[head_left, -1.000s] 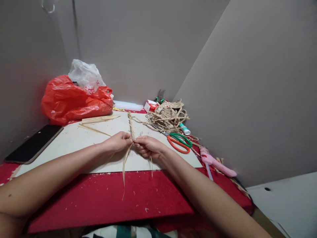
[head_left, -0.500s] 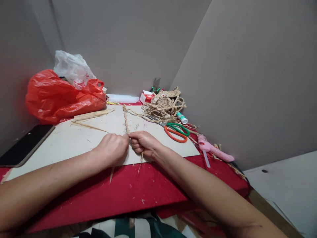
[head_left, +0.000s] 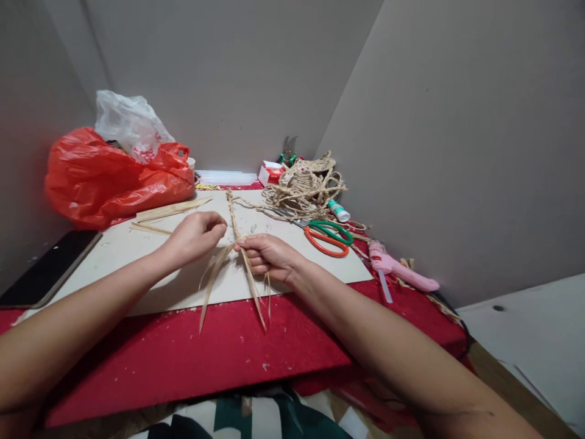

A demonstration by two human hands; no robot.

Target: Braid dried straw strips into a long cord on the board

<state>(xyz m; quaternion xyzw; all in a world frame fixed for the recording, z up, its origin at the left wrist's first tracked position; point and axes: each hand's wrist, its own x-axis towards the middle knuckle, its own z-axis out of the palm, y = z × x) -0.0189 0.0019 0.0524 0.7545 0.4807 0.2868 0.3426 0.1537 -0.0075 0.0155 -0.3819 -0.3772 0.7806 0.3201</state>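
A narrow braid of straw-coloured plant fibre (head_left: 233,214) runs up the white board (head_left: 173,274). My right hand (head_left: 267,255) pinches its near end between thumb and index finger, the other fingers curled. Loose flat strands (head_left: 211,286) fan out from that pinch toward me, some hanging over the board's front edge. My left hand (head_left: 198,235) is raised to the left of the braid, apart from it, fingers curled in and thumb close to them; nothing shows in it. Beneath and beyond it lie dry leaf strips (head_left: 167,211).
Scissors with green and orange handles (head_left: 326,238) lie to the right, beside a heap of braided cord (head_left: 304,186) and a glue stick (head_left: 339,211). A pink glue gun (head_left: 402,272) rests farther right. A phone (head_left: 48,268) and red plastic bag (head_left: 114,177) are at left.
My left hand has let go at the braid's end and moved up and left. The right hand keeps its pinch, and the loose strands now show spread out below it.
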